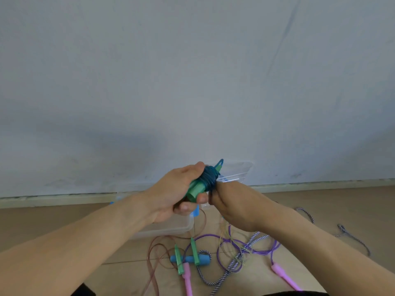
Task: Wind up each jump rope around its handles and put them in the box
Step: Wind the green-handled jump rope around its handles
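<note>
My left hand [175, 195] grips green handles [195, 190], teal rope [210, 176] wound round. Right hand [233, 205] just beside, fingers hidden, grip unclear. Winding nearly finished; next tuck end, drop bundle into clear box [171, 228] below.

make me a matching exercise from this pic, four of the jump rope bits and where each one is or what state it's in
Things:
1. green handles with blue cord
2. pink handle
3. blue handle
4. striped rope

Places or states:
A. lying on the floor under two slim green handles that cross over it
B. gripped in the left hand, cord coiled round it
C. trailing loose over the floor at far right
D. on the floor at lower right, at the end of a purple cord

Pairs: 1-B, 2-D, 3-A, 4-C
</note>
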{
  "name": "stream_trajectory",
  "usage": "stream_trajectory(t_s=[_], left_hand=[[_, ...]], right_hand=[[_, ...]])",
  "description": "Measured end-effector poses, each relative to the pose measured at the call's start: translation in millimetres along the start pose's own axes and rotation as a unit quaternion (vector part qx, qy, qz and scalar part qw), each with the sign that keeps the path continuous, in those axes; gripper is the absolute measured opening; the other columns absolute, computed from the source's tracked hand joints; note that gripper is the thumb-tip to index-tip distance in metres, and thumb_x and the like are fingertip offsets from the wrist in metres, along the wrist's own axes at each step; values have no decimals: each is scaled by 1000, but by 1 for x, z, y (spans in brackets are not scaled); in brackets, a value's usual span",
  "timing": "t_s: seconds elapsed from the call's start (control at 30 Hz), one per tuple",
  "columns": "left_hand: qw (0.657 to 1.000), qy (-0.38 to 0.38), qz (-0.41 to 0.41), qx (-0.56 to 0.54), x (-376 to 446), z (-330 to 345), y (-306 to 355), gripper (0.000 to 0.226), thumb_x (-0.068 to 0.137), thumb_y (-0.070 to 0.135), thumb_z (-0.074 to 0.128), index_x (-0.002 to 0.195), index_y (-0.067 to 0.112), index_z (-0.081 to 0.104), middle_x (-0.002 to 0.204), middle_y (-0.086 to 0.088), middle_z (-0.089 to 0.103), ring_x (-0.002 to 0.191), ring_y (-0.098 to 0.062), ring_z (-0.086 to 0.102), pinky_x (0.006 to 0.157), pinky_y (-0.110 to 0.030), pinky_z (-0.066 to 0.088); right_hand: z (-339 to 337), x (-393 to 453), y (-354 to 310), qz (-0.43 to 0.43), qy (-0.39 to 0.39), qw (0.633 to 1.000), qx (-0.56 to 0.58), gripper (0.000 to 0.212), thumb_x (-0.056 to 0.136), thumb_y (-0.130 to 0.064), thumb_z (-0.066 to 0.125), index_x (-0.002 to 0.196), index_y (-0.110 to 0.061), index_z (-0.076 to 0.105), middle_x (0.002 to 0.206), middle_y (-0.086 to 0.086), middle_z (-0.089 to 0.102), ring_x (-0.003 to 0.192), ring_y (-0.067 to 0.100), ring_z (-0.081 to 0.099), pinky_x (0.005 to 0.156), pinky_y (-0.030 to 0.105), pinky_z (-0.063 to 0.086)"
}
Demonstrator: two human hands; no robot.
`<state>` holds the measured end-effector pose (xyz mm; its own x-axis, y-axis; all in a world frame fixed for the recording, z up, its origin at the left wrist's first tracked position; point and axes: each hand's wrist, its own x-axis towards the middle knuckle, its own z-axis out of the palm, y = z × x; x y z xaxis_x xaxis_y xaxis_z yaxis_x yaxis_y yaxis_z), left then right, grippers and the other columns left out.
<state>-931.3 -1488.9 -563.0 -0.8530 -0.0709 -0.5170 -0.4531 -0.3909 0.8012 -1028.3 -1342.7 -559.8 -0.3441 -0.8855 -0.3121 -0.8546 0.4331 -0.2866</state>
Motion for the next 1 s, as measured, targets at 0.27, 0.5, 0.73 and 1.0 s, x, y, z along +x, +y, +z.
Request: stream_trajectory(t_s=[0.27, 0.5, 0.73, 1.0], left_hand=[[886, 169, 179, 394, 5, -5, -8, 35, 102, 45, 40, 132, 30, 50, 53, 7, 57, 39, -3, 53, 45, -11, 36], [870, 175, 227, 402, 11, -3, -14, 46, 100, 45, 47, 144, 35, 39, 74, 5, 68, 56, -7, 67, 65, -24, 57], [937, 78, 182, 288, 8, -3, -20, 34, 99, 27, 56, 130, 19, 46, 111, 0, 62, 76, -17, 74, 65, -31, 60], [965, 64, 146, 207, 8, -5, -1, 34, 93, 26, 65, 112, 8, 44, 85, -13, 71, 51, -26, 59, 54, -37, 48]], right_hand=[[-3, 0, 6, 44, 116, 991, 40, 29, 102, -29, 42, 92, -18, 67, 82, -2, 70, 74, 18, 59, 70, 35, 46], [-5, -4, 1, 70, 212, 956, 192, 26, 97, -32, 57, 83, -18, 75, 66, -10, 71, 62, -1, 64, 64, 19, 52], [1, -9, -5, 83, 205, 956, 190, 30, 93, -25, 60, 65, -22, 70, 61, -9, 70, 57, 6, 66, 58, 25, 53], [-12, -8, -6, 128, 256, 880, 379, 15, 83, -18, 73, 68, -18, 76, 61, 0, 71, 56, 11, 68, 55, 22, 54]])
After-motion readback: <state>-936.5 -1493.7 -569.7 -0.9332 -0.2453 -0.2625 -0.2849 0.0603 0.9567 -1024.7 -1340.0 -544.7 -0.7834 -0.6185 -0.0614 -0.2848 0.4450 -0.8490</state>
